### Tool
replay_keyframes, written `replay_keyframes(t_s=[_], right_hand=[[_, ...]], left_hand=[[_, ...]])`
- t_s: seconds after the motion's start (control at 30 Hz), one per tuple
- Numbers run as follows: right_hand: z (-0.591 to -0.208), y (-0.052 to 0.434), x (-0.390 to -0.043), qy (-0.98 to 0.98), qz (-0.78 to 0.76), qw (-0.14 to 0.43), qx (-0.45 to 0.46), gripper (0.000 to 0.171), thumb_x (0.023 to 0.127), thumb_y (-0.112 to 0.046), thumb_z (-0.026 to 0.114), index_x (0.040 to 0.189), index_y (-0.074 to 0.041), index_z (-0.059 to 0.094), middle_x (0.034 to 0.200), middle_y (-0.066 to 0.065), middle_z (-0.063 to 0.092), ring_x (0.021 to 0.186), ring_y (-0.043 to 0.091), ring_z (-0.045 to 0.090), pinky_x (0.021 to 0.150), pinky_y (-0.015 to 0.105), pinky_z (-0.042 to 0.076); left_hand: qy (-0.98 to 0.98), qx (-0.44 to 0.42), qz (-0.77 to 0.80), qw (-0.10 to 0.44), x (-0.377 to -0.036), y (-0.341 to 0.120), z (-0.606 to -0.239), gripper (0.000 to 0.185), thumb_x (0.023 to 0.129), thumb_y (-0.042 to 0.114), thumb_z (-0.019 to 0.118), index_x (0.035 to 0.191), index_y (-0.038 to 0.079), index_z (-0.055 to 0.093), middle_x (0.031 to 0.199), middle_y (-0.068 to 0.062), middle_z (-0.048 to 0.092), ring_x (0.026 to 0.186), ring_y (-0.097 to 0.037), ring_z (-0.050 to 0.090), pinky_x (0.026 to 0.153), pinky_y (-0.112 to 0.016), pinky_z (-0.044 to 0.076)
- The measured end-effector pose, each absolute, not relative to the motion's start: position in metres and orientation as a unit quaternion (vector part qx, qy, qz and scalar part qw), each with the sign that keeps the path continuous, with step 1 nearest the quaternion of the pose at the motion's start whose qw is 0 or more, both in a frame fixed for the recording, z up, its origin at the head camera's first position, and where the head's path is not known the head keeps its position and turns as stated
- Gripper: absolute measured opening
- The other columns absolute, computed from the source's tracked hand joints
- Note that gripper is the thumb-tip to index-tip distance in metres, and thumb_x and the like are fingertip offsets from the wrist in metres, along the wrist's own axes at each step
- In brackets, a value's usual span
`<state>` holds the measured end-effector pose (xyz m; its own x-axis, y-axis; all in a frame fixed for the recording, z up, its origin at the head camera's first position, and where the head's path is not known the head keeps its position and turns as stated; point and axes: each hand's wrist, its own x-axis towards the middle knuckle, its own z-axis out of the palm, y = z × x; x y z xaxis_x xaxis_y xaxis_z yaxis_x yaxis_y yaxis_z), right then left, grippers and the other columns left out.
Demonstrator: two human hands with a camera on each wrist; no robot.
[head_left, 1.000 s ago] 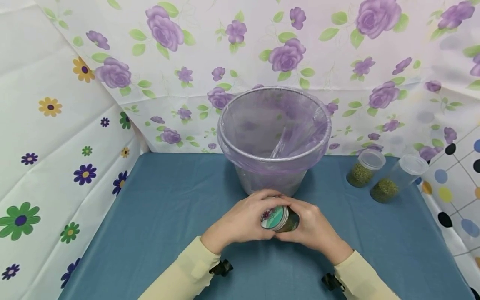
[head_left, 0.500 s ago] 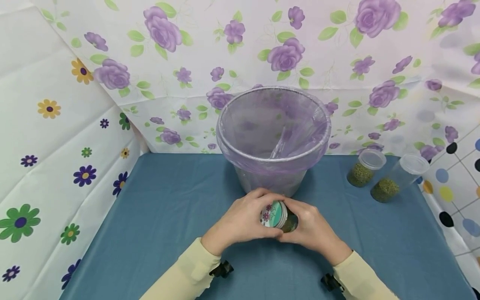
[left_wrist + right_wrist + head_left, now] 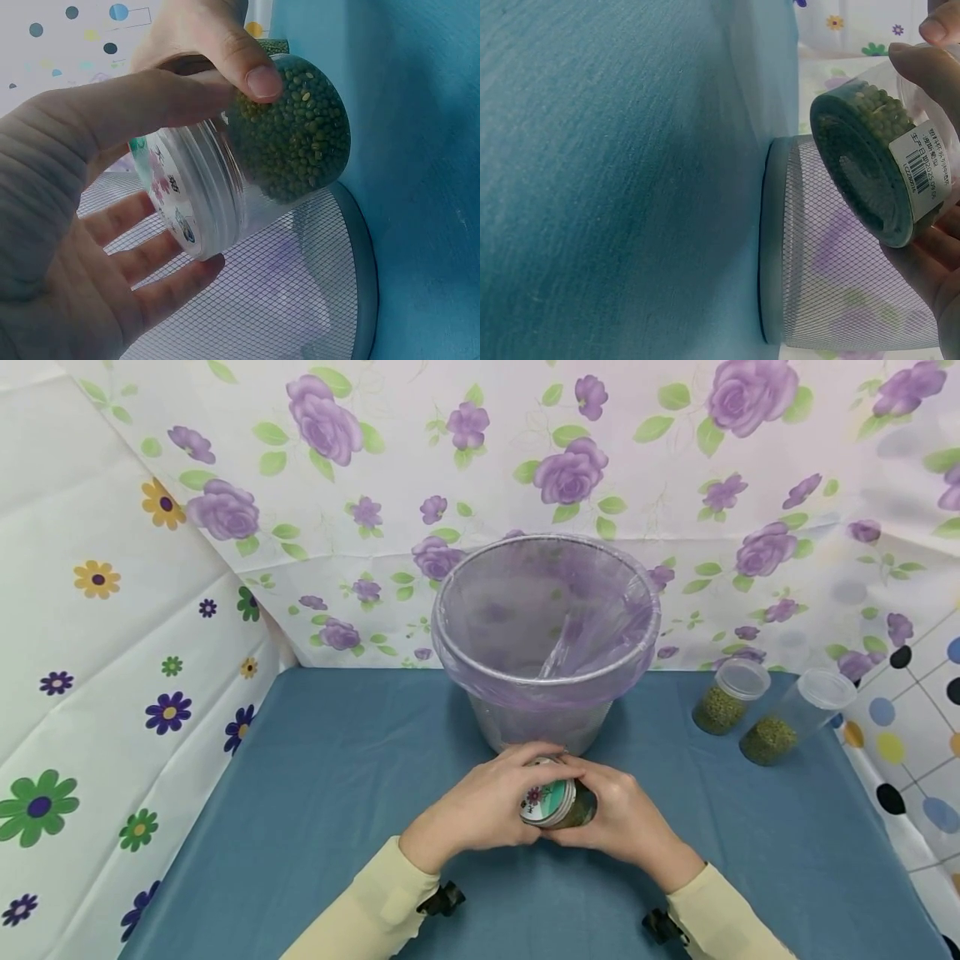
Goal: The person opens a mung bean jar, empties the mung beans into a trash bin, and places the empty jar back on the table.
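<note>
A clear plastic jar of green mung beans [image 3: 300,135] is held tilted on its side in front of the bin, with its lid toward the left. My left hand [image 3: 480,806] grips the lid [image 3: 543,802], which has a printed white and teal top; thumb and fingers lie around its edge in the left wrist view. My right hand [image 3: 626,814] holds the jar's body, curled round it from the right. A white barcode label [image 3: 922,169] shows on the jar's side in the right wrist view, and the lid is mostly hidden there.
Just behind the hands stands a mesh waste bin [image 3: 525,718] lined with a thin purple bag [image 3: 630,681]. Two clear lidded jars, a shorter one [image 3: 722,706] and a taller one [image 3: 772,735], partly filled with green grains, stand at the right on the blue tablecloth [image 3: 352,735].
The left fingers and thumb have shifted around the lid, and the lid's printed pattern shows turned. The right hand and the jar stay at about the same spot.
</note>
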<state>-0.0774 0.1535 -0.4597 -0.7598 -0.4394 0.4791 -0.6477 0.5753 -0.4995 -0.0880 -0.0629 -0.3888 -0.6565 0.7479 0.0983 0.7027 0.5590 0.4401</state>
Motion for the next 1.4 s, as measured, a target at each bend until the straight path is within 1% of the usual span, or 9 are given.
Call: replay_keyframes(t_s=[0.07, 0.13, 0.3, 0.53, 0.73, 1.17, 1.4], right_hand=[[-0.4601, 0.1538, -0.0770, -0.875, 0.339, 0.151, 0.310, 0.081, 0.066, -0.056, 0.076, 0.134, -0.019, 0.051, 0.129, 0.004, 0.059, 0.112, 0.017, 0.061, 0.088, 0.033, 0.053], [-0.4600, 0.1543, -0.0766, -0.875, 0.343, 0.141, 0.311, 0.081, 0.067, -0.055, 0.076, 0.135, -0.020, 0.050, 0.128, 0.003, 0.059, 0.112, 0.016, 0.061, 0.089, 0.032, 0.052], [-0.4586, 0.1560, -0.0758, -0.876, 0.346, 0.123, 0.312, 0.082, 0.068, -0.054, 0.076, 0.137, -0.021, 0.046, 0.127, -0.001, 0.059, 0.112, 0.013, 0.060, 0.089, 0.030, 0.052], [-0.4580, 0.1567, -0.0758, -0.880, 0.346, 0.117, 0.303, 0.084, 0.069, -0.055, 0.075, 0.139, -0.022, 0.043, 0.129, -0.001, 0.058, 0.113, 0.013, 0.059, 0.089, 0.032, 0.052], [-0.4581, 0.1565, -0.0752, -0.879, 0.345, 0.123, 0.304, 0.084, 0.069, -0.054, 0.075, 0.139, -0.021, 0.044, 0.129, 0.001, 0.058, 0.113, 0.014, 0.060, 0.089, 0.033, 0.052], [-0.4596, 0.1562, -0.0740, -0.882, 0.339, 0.129, 0.300, 0.087, 0.068, -0.055, 0.075, 0.140, -0.017, 0.043, 0.130, 0.003, 0.058, 0.113, 0.016, 0.060, 0.088, 0.034, 0.053], [-0.4622, 0.1587, -0.0760, -0.884, 0.331, 0.149, 0.295, 0.087, 0.066, -0.056, 0.077, 0.137, -0.016, 0.047, 0.126, 0.005, 0.061, 0.108, 0.018, 0.063, 0.083, 0.034, 0.055]], left_hand=[[0.884, 0.407, 0.225, 0.051, -0.0882, -0.0626, -0.3886, 0.086, 0.069, 0.025, 0.082, 0.139, 0.045, 0.036, 0.144, 0.009, 0.037, 0.127, -0.014, 0.042, 0.093, -0.037, 0.049], [0.887, 0.399, 0.225, 0.052, -0.0881, -0.0623, -0.3886, 0.083, 0.070, 0.029, 0.082, 0.138, 0.043, 0.037, 0.141, 0.010, 0.039, 0.123, -0.012, 0.044, 0.090, -0.035, 0.050], [0.895, 0.381, 0.226, 0.044, -0.0878, -0.0617, -0.3895, 0.082, 0.068, 0.040, 0.082, 0.137, 0.045, 0.038, 0.134, 0.010, 0.043, 0.115, -0.010, 0.047, 0.084, -0.033, 0.052], [0.900, 0.367, 0.233, 0.033, -0.0870, -0.0615, -0.3896, 0.080, 0.067, 0.045, 0.081, 0.136, 0.044, 0.040, 0.131, 0.010, 0.044, 0.111, -0.008, 0.048, 0.084, -0.032, 0.051], [0.901, 0.362, 0.236, 0.031, -0.0870, -0.0619, -0.3891, 0.077, 0.067, 0.046, 0.080, 0.134, 0.044, 0.042, 0.128, 0.010, 0.045, 0.109, -0.007, 0.049, 0.084, -0.031, 0.051], [0.904, 0.347, 0.245, 0.035, -0.0880, -0.0641, -0.3929, 0.077, 0.068, 0.052, 0.078, 0.135, 0.044, 0.042, 0.127, 0.011, 0.046, 0.103, -0.005, 0.051, 0.082, -0.030, 0.052], [0.907, 0.322, 0.270, 0.033, -0.0901, -0.0700, -0.3901, 0.074, 0.069, 0.057, 0.074, 0.135, 0.041, 0.042, 0.123, 0.010, 0.047, 0.096, -0.006, 0.054, 0.076, -0.028, 0.051]])
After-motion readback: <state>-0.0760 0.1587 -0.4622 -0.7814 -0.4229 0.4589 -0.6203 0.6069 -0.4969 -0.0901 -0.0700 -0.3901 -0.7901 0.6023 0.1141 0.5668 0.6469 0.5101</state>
